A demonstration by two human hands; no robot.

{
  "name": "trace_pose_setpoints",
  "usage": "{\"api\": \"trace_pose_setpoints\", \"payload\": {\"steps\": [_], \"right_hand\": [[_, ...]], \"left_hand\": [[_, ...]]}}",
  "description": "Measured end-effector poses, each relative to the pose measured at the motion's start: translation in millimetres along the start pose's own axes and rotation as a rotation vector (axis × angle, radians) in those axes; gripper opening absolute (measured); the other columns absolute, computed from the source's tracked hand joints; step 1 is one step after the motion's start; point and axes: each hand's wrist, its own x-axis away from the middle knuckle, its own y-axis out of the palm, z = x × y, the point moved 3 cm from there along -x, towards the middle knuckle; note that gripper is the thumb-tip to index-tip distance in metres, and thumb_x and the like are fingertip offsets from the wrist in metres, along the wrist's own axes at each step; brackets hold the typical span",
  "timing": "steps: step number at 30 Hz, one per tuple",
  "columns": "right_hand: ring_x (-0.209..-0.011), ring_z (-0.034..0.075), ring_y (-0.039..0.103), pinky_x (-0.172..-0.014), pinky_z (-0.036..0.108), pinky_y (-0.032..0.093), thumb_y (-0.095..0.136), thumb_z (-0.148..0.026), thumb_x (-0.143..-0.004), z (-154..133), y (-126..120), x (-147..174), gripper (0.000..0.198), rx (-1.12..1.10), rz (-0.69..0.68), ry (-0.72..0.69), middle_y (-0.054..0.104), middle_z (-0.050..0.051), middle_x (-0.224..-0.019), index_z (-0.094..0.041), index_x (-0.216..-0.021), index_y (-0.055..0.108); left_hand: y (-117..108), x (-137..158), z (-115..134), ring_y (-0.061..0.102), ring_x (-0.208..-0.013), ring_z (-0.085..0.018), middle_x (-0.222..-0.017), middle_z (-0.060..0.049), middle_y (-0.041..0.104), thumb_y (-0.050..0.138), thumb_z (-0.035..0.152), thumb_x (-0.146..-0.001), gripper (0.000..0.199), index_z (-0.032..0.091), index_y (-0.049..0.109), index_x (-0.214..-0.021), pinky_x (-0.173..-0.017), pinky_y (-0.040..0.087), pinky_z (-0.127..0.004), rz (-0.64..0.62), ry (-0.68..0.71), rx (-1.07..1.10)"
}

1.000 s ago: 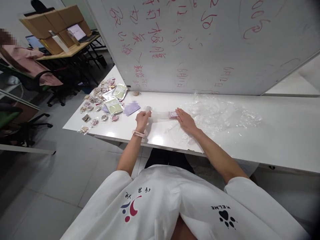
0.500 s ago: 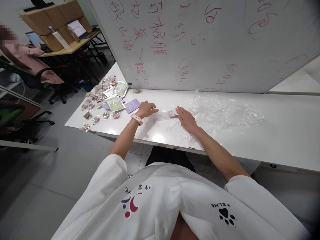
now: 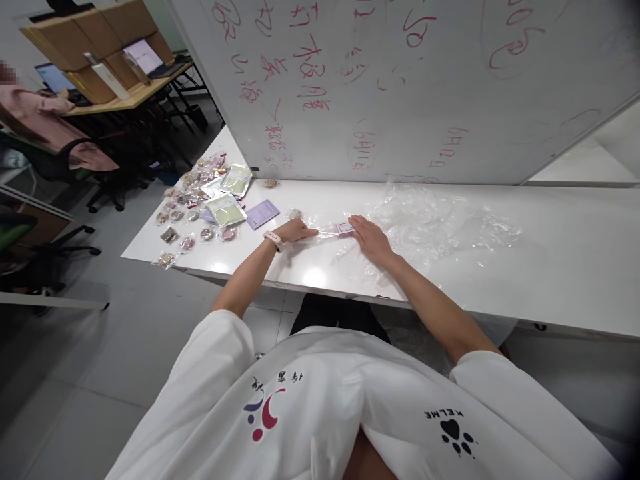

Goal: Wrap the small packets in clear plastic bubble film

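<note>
A small pink-and-white box (image 3: 345, 229) lies on the white table, seemingly inside or under clear plastic film. My right hand (image 3: 371, 240) holds the box at its right end, fingers over the edge and thumb hidden. To the left, my left hand (image 3: 296, 231) pinches a stretched strip of clear plastic wrap (image 3: 326, 231) that runs toward the box. A light band circles my left wrist. Crumpled clear plastic (image 3: 440, 223) spreads over the table to the right of my right hand.
Left of my hands lie a purple packet (image 3: 263, 213), green-and-silver pouches (image 3: 226, 211) and several small wrapped items (image 3: 187, 243). A whiteboard (image 3: 380, 100) with red writing stands along the table's back edge. A person in pink (image 3: 35, 120) sits at another desk.
My left hand has come down and its fingers have closed on the plastic, which is now pulled taut. My right hand stays at the box. The view has shifted slightly.
</note>
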Motion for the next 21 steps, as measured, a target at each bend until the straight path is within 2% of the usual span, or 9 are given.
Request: {"api": "trace_pose_setpoints", "payload": {"steps": [3,5,6,7,9,12,16,19,21], "right_hand": [[-0.148,0.022,0.032,-0.120,0.046,0.030,0.016,-0.040,-0.104,-3,-1,1,0.057,-0.004,0.006,0.018,0.038,0.004,-0.158,-0.024,-0.153,0.039],[-0.148,0.022,0.032,-0.120,0.046,0.030,0.016,-0.039,-0.104,-4,0,1,0.057,-0.006,0.008,0.030,0.039,0.005,-0.158,-0.023,-0.153,0.040],[-0.147,0.022,0.033,-0.120,0.045,0.030,0.016,-0.039,-0.104,-4,0,0,0.057,-0.007,0.010,0.032,0.039,0.005,-0.158,-0.022,-0.153,0.041],[-0.147,0.022,0.033,-0.120,0.045,0.030,0.017,-0.038,-0.104,-3,0,0,0.057,-0.009,0.011,0.031,0.039,0.005,-0.158,-0.021,-0.152,0.041],[-0.147,0.022,0.034,-0.119,0.045,0.031,0.018,-0.038,-0.104,-2,1,0,0.056,-0.019,0.014,0.022,0.040,0.005,-0.157,-0.022,-0.152,0.041],[-0.146,0.022,0.034,-0.118,0.045,0.032,0.018,-0.038,-0.104,0,2,-1,0.055,-0.032,0.020,0.012,0.040,0.005,-0.158,-0.024,-0.153,0.040],[-0.146,0.022,0.034,-0.118,0.043,0.033,0.017,-0.040,-0.104,2,2,-1,0.056,-0.036,0.018,0.002,0.039,0.004,-0.158,-0.023,-0.152,0.041],[-0.146,0.023,0.035,-0.117,0.043,0.033,0.017,-0.039,-0.105,2,3,-1,0.056,-0.040,0.028,-0.014,0.039,0.004,-0.158,-0.022,-0.152,0.041],[-0.146,0.023,0.034,-0.117,0.044,0.033,0.018,-0.038,-0.105,1,4,-1,0.054,-0.051,0.041,-0.017,0.040,0.004,-0.157,-0.023,-0.152,0.041]], "left_hand": [[0,29,-10,0.062,-0.069,-0.026,-0.057,-0.006,0.056,0.065,0.056,-0.080,0.047,0.022,0.047,-0.054,-0.065,0.044,-0.037,0.426,-0.144,-0.002],[9,62,-15,0.065,-0.082,-0.026,-0.072,-0.007,0.065,0.064,0.051,-0.082,0.034,0.022,0.055,-0.068,-0.072,0.048,-0.039,0.727,-0.231,0.158],[18,77,-16,0.066,-0.083,-0.025,-0.078,-0.008,0.067,0.061,0.050,-0.084,0.031,0.021,0.057,-0.074,-0.074,0.050,-0.039,0.783,-0.259,0.319],[30,87,-15,0.067,-0.082,-0.024,-0.080,-0.008,0.069,0.060,0.050,-0.086,0.031,0.020,0.059,-0.077,-0.074,0.052,-0.039,0.723,-0.262,0.534],[58,96,-4,0.069,-0.085,-0.024,-0.090,-0.012,0.071,0.061,0.049,-0.086,0.032,0.017,0.064,-0.086,-0.078,0.056,-0.041,0.417,-0.199,1.009],[82,84,22,0.070,-0.099,-0.023,-0.104,-0.015,0.070,0.067,0.037,-0.085,0.023,0.015,0.064,-0.090,-0.093,0.056,-0.040,0.077,-0.132,1.515],[80,42,38,0.068,-0.105,-0.020,-0.100,-0.013,0.068,0.065,0.026,-0.089,0.012,0.016,0.060,-0.086,-0.100,0.054,-0.035,0.185,-0.193,1.668],[78,20,50,0.066,-0.108,-0.019,-0.104,-0.012,0.068,0.054,0.028,-0.096,0.013,0.016,0.059,-0.097,-0.101,0.052,-0.035,0.398,-0.195,1.512],[80,12,63,0.063,-0.116,-0.020,-0.117,-0.012,0.067,0.045,0.033,-0.100,0.024,0.016,0.058,-0.110,-0.104,0.050,-0.037,0.558,-0.101,1.323]]}}
